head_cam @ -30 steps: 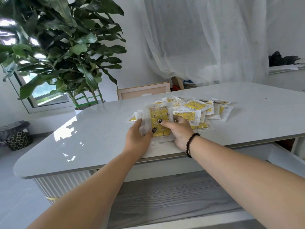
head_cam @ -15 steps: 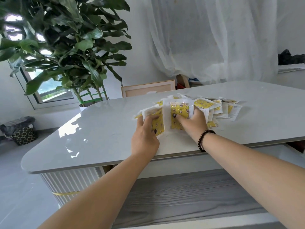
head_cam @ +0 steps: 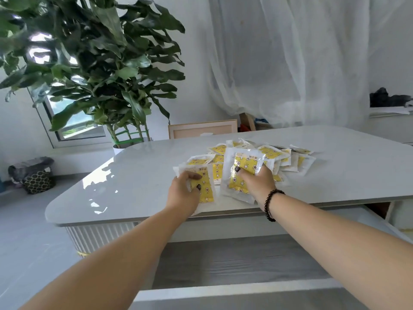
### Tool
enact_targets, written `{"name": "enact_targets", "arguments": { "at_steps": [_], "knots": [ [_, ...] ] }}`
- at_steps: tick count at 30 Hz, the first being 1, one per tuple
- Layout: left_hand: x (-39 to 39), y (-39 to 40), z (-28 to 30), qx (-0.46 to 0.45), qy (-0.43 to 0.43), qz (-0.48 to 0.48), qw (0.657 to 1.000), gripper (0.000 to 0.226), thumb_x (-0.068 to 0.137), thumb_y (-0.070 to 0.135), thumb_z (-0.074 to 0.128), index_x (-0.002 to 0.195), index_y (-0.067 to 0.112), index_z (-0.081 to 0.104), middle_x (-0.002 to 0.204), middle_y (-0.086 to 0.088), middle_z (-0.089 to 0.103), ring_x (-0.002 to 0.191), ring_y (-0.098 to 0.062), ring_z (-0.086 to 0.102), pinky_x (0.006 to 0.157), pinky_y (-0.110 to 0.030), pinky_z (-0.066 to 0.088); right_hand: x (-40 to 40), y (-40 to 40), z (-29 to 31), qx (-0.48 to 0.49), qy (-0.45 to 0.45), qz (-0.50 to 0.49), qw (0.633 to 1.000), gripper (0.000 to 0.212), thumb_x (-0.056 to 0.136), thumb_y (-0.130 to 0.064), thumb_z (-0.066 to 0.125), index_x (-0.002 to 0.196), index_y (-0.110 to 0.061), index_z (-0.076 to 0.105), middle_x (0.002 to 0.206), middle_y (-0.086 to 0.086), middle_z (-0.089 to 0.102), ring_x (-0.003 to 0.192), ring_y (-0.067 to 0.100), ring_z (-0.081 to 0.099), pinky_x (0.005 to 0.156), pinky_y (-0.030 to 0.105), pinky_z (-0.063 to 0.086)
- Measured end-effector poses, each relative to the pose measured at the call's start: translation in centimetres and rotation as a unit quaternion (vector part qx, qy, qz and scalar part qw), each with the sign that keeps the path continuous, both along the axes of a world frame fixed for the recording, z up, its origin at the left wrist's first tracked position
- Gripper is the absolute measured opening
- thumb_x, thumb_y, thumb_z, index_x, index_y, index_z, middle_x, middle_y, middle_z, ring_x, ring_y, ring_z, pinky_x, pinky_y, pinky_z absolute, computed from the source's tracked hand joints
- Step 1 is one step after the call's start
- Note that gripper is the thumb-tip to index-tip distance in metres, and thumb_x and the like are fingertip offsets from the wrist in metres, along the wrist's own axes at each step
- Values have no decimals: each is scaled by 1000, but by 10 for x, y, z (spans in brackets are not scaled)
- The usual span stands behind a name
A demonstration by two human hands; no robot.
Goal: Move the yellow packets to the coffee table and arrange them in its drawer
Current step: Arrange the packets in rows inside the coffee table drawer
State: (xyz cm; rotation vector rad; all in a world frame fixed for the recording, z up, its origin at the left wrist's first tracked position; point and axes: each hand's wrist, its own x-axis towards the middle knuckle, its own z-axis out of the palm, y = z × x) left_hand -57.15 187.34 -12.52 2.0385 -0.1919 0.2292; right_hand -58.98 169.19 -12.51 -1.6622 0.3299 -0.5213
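Since a moment ago both hands have split the one stack into two. Left hand [head_cam: 186,193] presses a yellow star-printed clear-edged packet [head_cam: 204,186] at nine o'clock of the pile; right hand [head_cam: 254,183] grips another packet [head_cam: 242,173], tilted up. Loose packets [head_cam: 288,156] lie at one o'clock on the glossy white coffee table [head_cam: 138,175]. Gathering seems underway; next, lower them into the open grey-lined drawer [head_cam: 234,262] below.

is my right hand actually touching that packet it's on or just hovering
Touching. The head view shows the right hand gripping a yellow packet, thumb pressed on its front and fingers curled over its right edge, crinkling the wrapper.
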Motion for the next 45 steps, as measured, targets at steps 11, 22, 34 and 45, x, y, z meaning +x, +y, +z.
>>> {"name": "enact_targets", "arguments": {
  "at_steps": [11, 22, 34, 45],
  "knots": [
    [-101, 51, 51, -41, 66, 3, 997, 31, 90, 7, 45, 92, 23, 72, 87, 1, 67, 81, -25, 63, 82, -37, 55, -90, 33, 58, -133, 87, 263, 952, 80, 67, -47, 80, 128, -4, 50, 125, 9, 62, 115, 22, 60, 100, 42, 48],
    [-174, 64, 57, 66, 90, -149, 983, 24, 86, 36, 69, 91, 14, 76, 81, -6, 68, 71, -16, 62, 72, -32, 55, -165, 50, 74, -226, 167, 397, 874, 26, 78, -6, 76, 102, -3, 66, 97, 8, 73, 84, 18, 72, 80, 31, 59],
    [-162, 80, 51, -90, 98, -25, 991, 24, 85, 31, 69, 87, 7, 73, 78, -8, 61, 71, -21, 55, 67, -32, 45, -142, 46, 84, -25, 149, 301, 942, 57, 69, 0, 80, 118, -7, 53, 110, 14, 68, 94, 25, 68, 80, 38, 56],
    [-146, 91, 21, -85, 135, 99, 982, 21, 87, 29, 62, 75, 15, 53, 71, -6, 50, 64, -22, 45, 60, -29, 36, -81, 138, 26, 301, 113, 144, 936, 28, 78, 3, 67, 105, 0, 63, 109, 17, 66, 85, 33, 69, 61, 40, 58]
  ]
}}
